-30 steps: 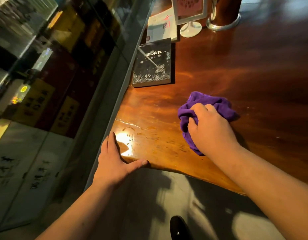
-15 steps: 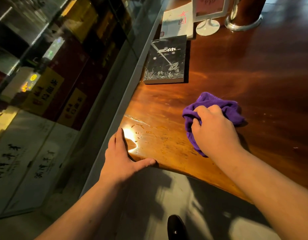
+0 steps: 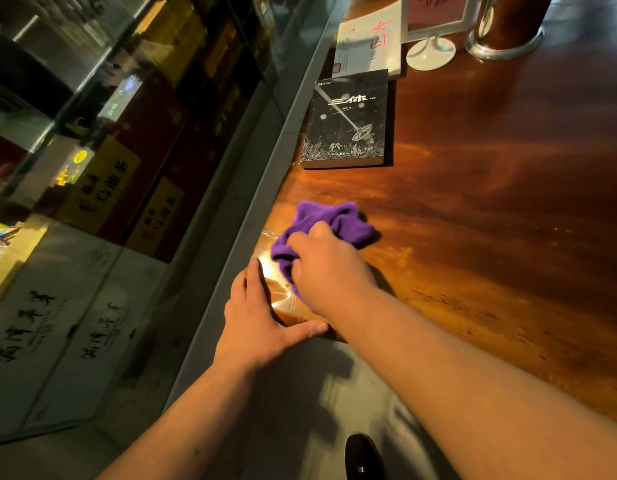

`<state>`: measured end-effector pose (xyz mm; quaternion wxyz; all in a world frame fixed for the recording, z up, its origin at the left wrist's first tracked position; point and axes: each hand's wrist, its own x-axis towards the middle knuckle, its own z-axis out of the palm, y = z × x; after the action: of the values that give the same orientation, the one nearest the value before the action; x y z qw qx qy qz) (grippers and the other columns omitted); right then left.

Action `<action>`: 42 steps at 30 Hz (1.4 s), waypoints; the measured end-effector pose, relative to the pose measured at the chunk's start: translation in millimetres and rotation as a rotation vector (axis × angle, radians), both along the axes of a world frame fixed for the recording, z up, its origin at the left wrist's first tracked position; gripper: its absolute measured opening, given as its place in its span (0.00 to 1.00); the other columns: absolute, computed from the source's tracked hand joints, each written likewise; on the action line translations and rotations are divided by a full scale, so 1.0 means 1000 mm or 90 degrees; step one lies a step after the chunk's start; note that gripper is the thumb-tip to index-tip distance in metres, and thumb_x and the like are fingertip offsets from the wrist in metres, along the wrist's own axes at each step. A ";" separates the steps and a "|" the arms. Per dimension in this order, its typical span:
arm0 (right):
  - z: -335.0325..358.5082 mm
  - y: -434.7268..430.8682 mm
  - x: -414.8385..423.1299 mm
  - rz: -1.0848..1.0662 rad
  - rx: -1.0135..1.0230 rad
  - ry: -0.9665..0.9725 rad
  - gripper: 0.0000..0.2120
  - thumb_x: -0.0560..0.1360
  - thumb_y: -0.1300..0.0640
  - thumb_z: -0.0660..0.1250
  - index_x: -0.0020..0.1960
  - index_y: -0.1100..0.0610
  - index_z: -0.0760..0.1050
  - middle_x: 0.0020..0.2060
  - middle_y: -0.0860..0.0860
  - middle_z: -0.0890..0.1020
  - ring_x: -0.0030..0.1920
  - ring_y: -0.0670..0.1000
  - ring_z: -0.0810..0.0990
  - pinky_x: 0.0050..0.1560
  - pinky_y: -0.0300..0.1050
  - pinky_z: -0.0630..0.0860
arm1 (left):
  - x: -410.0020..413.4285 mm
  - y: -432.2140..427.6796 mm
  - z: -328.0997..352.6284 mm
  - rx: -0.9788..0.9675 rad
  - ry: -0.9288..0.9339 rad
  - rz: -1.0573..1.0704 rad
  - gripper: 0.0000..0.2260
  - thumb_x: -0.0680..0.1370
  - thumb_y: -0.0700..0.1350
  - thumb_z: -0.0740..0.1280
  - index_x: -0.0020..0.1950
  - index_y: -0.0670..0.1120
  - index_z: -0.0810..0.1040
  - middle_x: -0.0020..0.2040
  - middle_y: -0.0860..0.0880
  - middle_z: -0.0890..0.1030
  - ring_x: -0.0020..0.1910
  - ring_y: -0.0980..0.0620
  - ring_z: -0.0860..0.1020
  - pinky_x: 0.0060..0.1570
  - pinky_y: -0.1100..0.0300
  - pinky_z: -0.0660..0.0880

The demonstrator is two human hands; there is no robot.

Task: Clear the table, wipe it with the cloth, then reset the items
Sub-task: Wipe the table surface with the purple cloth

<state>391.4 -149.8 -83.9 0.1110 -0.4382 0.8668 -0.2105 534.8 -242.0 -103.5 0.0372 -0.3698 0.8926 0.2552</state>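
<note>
My right hand [image 3: 326, 268] presses a bunched purple cloth [image 3: 331, 220] onto the glossy wooden table [image 3: 490, 202], close to its near left corner. The cloth covers part of a wet, shiny patch there. Fingers apart, my left hand [image 3: 258, 317] lies flat on that corner's edge with the thumb along the front rim, holding nothing. A black book [image 3: 348, 123] lies flat farther back along the left edge. Behind it rests a white book [image 3: 367, 46].
A white-framed sign stand [image 3: 431, 50] and a dark post with a metal base ring [image 3: 504, 39] stand at the back. A glass wall with a grey sill [image 3: 265, 161] runs along the table's left side. A dark shoe [image 3: 364, 459] shows on the floor below.
My right hand has slid the purple cloth left toward the table's corner, onto the wet patch next to my left hand. The left hand has stayed on the corner.
</note>
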 end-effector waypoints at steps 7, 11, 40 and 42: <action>0.008 0.013 0.037 0.047 -0.019 -0.126 0.11 0.77 0.58 0.69 0.58 0.51 0.74 0.48 0.52 0.65 0.37 0.56 0.70 0.36 0.49 0.66 | -0.003 -0.001 0.005 -0.015 -0.018 -0.069 0.63 0.55 0.72 0.73 0.83 0.56 0.47 0.83 0.48 0.52 0.79 0.46 0.54 0.74 0.48 0.58; 0.004 0.046 0.017 0.043 0.000 -0.116 0.12 0.74 0.55 0.70 0.56 0.50 0.74 0.46 0.51 0.65 0.32 0.55 0.69 0.29 0.45 0.57 | 0.000 0.000 0.001 0.013 -0.025 0.002 0.71 0.53 0.78 0.75 0.84 0.51 0.41 0.83 0.48 0.52 0.79 0.45 0.56 0.74 0.46 0.60; 0.012 0.023 -0.025 -0.048 0.068 -0.058 0.14 0.80 0.55 0.67 0.65 0.50 0.71 0.54 0.54 0.72 0.37 0.56 0.75 0.30 0.44 0.62 | 0.000 -0.004 -0.002 0.001 -0.017 0.008 0.74 0.49 0.83 0.73 0.84 0.52 0.43 0.82 0.50 0.55 0.79 0.49 0.55 0.75 0.48 0.58; 0.017 0.010 -0.015 -0.027 0.062 -0.057 0.15 0.81 0.54 0.67 0.66 0.51 0.70 0.57 0.55 0.72 0.44 0.58 0.80 0.35 0.47 0.67 | 0.000 -0.004 -0.003 -0.001 -0.020 0.007 0.75 0.48 0.83 0.73 0.84 0.51 0.43 0.82 0.50 0.55 0.79 0.49 0.55 0.75 0.48 0.58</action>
<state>376.2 -139.9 -67.4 0.1664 -0.4043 0.8791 -0.1900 534.4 -246.3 -106.4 0.0495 -0.3785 0.8900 0.2492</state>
